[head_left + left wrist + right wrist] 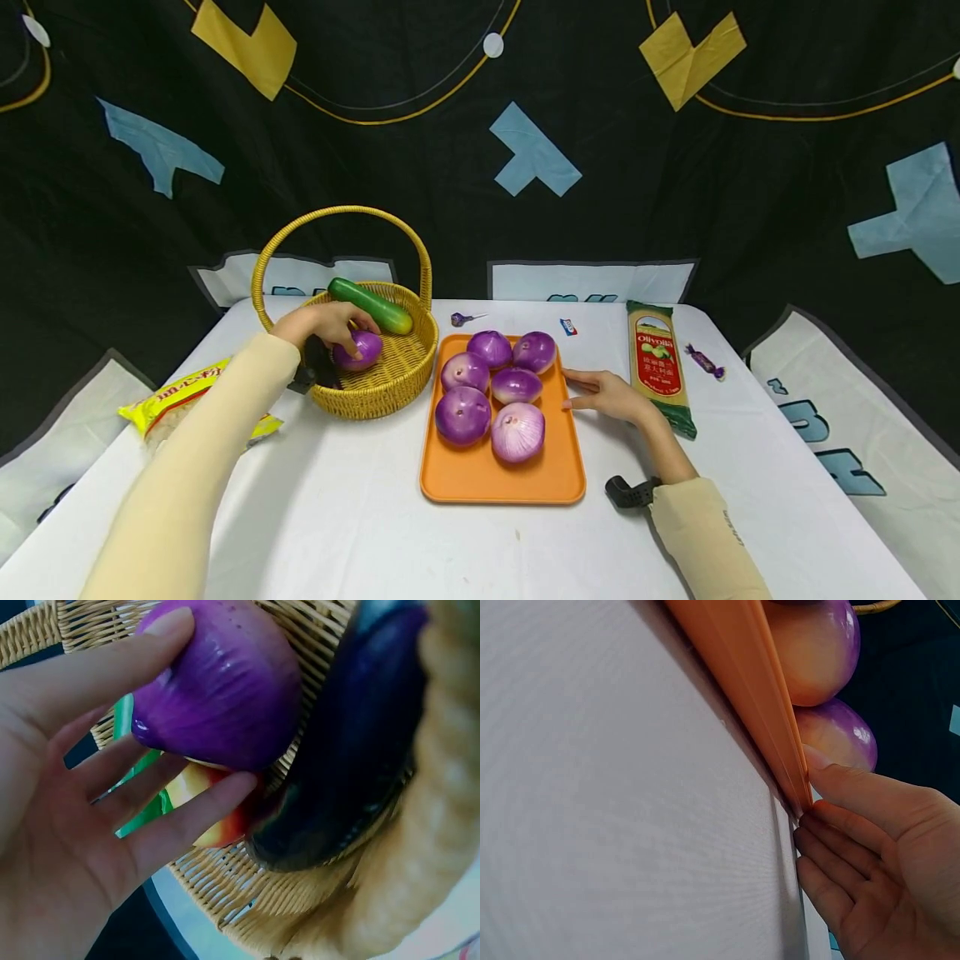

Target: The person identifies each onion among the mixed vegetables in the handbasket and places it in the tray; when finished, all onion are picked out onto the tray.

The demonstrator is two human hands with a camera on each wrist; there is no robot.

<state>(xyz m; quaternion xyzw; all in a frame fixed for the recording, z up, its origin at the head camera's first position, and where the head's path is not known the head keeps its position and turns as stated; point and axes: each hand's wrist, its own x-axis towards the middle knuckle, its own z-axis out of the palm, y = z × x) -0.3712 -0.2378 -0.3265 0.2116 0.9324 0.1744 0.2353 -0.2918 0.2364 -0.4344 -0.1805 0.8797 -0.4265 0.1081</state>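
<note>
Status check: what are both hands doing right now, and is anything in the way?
Left hand grips an onion in the basket. Right hand flat, fingers touching the tray edge. An eggplant and cucumber crowd the basket.

On the worktop (360,517), the basket (390,375) is sitting left of the tray (502,479), which is carrying six onions (463,414); the pasta packet (660,367) is lying to its right.

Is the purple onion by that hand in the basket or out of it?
In. The left hand holds the onion inside the wicker basket, beside an eggplant.
</note>
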